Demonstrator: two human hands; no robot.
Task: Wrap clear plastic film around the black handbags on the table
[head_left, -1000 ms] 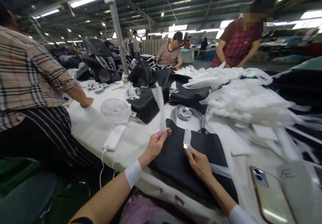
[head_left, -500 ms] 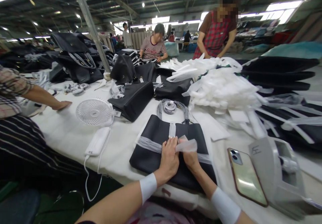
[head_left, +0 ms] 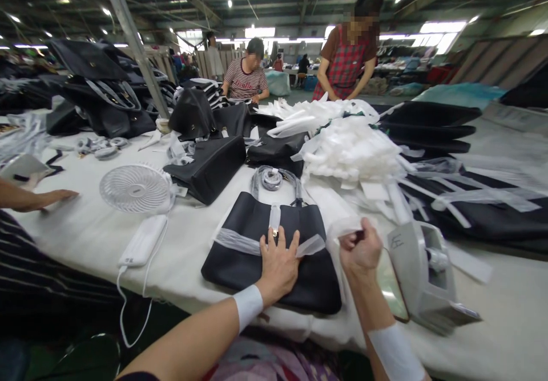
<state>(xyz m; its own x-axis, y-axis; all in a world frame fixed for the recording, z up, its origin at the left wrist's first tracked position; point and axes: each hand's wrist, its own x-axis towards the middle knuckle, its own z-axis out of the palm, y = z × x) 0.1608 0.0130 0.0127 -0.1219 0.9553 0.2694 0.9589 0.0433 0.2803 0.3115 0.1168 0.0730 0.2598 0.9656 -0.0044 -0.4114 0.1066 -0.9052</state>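
Note:
A black handbag (head_left: 240, 270) lies flat before me, its wrapped handles pointing away. A translucent wrapping strip (head_left: 237, 241) runs across its front, and another short piece covers the tab below the handles. My left hand (head_left: 279, 267) rests on the middle of the bag with fingers spread, over the strip and close to the metal clasp (head_left: 275, 233). Off the bag's right side, my right hand (head_left: 362, 247) is raised with fingers curled, pinching a translucent white wrapping strip (head_left: 345, 227). A coiled wrapped strap (head_left: 271, 179) sits by the handles.
At right stand a grey tape dispenser (head_left: 422, 278) and a phone (head_left: 391, 284), partly behind my right arm. Left are a white fan (head_left: 135, 189), a power bank (head_left: 143, 240) and a co-worker's hand (head_left: 57, 198). White wrapping (head_left: 351, 147) and black bags (head_left: 208, 167) are piled behind.
My right hand has left the bag's front and moved right, holding a strip. My left hand has flattened out on the bag with fingers spread. The view has turned slightly right.

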